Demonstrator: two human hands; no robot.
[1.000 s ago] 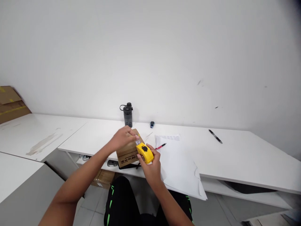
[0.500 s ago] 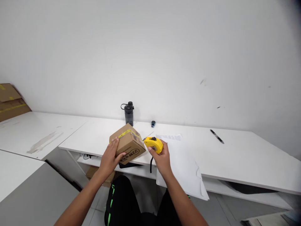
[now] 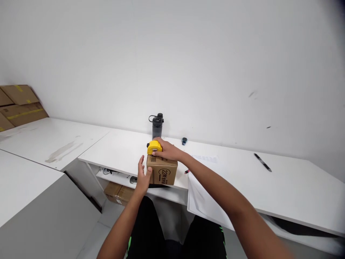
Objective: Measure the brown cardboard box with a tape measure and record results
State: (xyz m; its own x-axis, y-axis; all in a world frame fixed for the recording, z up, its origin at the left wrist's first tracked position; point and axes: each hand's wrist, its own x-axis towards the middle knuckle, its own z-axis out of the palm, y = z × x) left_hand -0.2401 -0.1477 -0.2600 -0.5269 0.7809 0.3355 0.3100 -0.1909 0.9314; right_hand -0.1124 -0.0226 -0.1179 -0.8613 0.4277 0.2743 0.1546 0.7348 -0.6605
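A small cardboard box [image 3: 162, 173] with dark printing on its near side sits at the front edge of the white desk. My right hand [image 3: 168, 149] is closed around a yellow tape measure [image 3: 154, 147], held over the top of the box near its left edge. Close by the box's left side is my left hand [image 3: 143, 176], its thumb and fingers apart and nothing in it. Whether that thumb touches the box I cannot tell. The right hand and forearm hide much of the box top.
Behind the box stands a dark water bottle [image 3: 157, 126]. A small dark-blue object [image 3: 184, 141] lies near the wall. White paper sheets [image 3: 206, 201] hang over the desk edge [image 3: 291, 212], and a black pen [image 3: 262, 162] rests right. Larger cardboard boxes [image 3: 25, 113] are stacked far left.
The box has gone from tilted in my left hand to upright at the desk edge. My left hand has let go. My right hand has carried the tape measure left, over the box.
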